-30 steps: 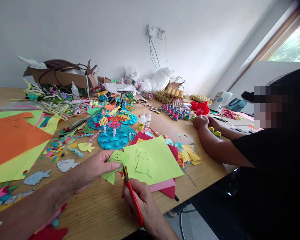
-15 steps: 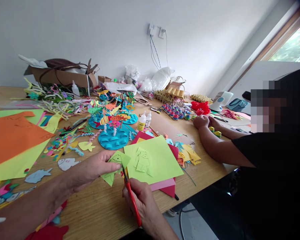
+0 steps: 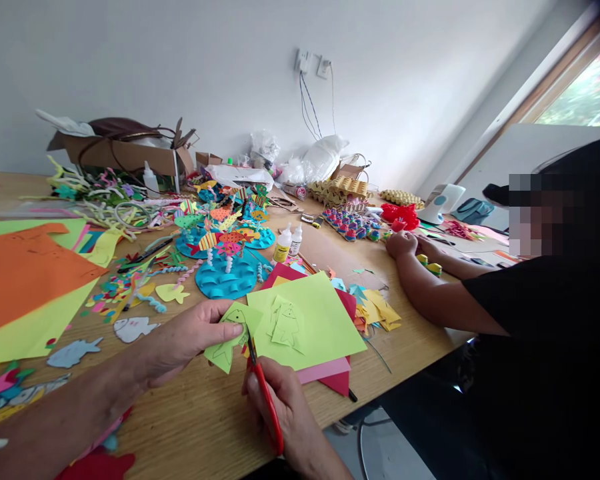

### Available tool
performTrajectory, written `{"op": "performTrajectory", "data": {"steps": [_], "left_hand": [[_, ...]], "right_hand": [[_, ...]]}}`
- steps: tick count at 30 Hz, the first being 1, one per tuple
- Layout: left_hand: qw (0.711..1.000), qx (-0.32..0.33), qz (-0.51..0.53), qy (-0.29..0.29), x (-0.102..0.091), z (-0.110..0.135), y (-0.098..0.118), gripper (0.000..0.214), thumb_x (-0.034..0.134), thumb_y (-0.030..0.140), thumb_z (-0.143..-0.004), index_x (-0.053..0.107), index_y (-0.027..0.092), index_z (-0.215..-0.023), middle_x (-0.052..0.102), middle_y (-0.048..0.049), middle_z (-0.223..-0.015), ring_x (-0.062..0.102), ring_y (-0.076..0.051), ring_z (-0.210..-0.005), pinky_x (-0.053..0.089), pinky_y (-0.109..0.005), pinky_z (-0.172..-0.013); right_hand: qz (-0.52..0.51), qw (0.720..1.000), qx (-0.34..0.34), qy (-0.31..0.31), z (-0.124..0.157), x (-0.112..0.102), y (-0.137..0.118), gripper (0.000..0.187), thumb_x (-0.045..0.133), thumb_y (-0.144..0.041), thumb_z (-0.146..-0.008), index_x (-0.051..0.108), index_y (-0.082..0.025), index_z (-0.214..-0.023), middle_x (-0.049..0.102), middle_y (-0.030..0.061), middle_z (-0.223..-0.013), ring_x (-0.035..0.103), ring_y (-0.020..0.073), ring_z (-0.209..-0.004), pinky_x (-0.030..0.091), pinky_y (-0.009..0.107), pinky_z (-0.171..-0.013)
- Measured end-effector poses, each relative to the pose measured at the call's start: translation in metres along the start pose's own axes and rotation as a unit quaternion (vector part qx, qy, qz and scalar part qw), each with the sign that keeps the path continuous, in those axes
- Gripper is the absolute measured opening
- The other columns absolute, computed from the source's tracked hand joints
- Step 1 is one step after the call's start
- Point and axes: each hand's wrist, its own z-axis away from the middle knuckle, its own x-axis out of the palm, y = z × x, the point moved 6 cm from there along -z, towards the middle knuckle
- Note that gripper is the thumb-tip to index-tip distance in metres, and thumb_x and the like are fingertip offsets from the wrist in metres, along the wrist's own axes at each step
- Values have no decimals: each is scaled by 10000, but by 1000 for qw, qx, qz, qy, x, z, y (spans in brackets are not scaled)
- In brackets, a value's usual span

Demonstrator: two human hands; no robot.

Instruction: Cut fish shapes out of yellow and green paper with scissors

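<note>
My left hand (image 3: 205, 335) pinches a light green piece of paper (image 3: 225, 355) with a fish outline drawn on it in dark lines. Red-handled scissors (image 3: 269, 405) are gripped in my right hand (image 3: 286, 407), their dark blades at the right edge of that paper. Just beyond lies a larger light green sheet (image 3: 325, 320) with drawn fish cutouts (image 3: 286, 323) on top, over pink and red sheets (image 3: 337, 380). Left of my hands are a yellow-green fish cutout (image 3: 171, 293) and two pale fish cutouts, one of them blue (image 3: 73, 353).
Paper fish stand on blue bases (image 3: 225, 277) in the middle. Two glue bottles (image 3: 283, 245) are beside them. An orange sheet (image 3: 25, 280) lies left, and yellow scraps (image 3: 380, 310) lie right. A person in black (image 3: 555, 333) rests both forearms on the table's right side.
The scissors and the held paper have barely shifted, with the blades still at the paper's edge. The other person's head has moved slightly.
</note>
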Motion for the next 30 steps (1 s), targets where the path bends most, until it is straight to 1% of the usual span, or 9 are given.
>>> {"op": "performTrajectory", "data": {"steps": [6, 11, 15, 18, 22, 30], "left_hand": [[1000, 1, 3, -10, 3, 1, 0, 201, 756, 318, -686, 742, 225, -864, 716, 27, -718, 585, -116, -667, 432, -161, -569], [1000, 9, 0, -15, 3, 1, 0, 209, 749, 315, -701, 743, 239, -895, 727, 31, -741, 589, -105, -669, 434, -145, -561], [1000, 10, 11, -14, 6, 1, 1, 208, 754, 316, -697, 746, 249, -893, 730, 34, -717, 592, -105, -648, 443, -149, -560], [999, 6, 30, -14, 9, 2, 1, 212, 759, 312, -690, 745, 253, -894, 740, 30, -737, 616, -118, -671, 464, -167, -600], [999, 20, 31, -18, 12, 2, 1, 236, 727, 291, -723, 735, 239, -953, 754, 5, -822, 645, -150, -751, 486, -207, -687], [998, 34, 39, -26, 13, 2, 0, 229, 680, 252, -763, 717, 242, -989, 757, 0, -897, 655, -156, -789, 489, -215, -721]], "right_hand": [[-19, 1000, 2, -9, 0, 1, -5, 472, 431, -598, -861, 413, -182, -639, 365, -49, -537, 303, 83, -489, 228, 198, -423], [-20, 1000, -5, -5, 1, 1, -1, 473, 415, -576, -886, 417, -176, -635, 356, -47, -549, 291, 78, -499, 213, 199, -429], [-27, 1000, -1, -1, 1, 1, 2, 466, 417, -570, -888, 422, -175, -640, 350, -48, -546, 285, 75, -489, 212, 193, -415], [-36, 999, 1, 6, 0, 1, 4, 461, 428, -567, -885, 428, -174, -644, 356, -47, -551, 291, 71, -484, 214, 186, -409], [-56, 998, 16, 8, 0, 1, 6, 474, 423, -588, -879, 440, -173, -652, 362, -51, -525, 293, 66, -455, 215, 180, -390], [-56, 998, 11, 10, 2, 1, 8, 479, 421, -588, -885, 431, -172, -647, 372, -48, -536, 293, 63, -460, 207, 179, -396]]}}
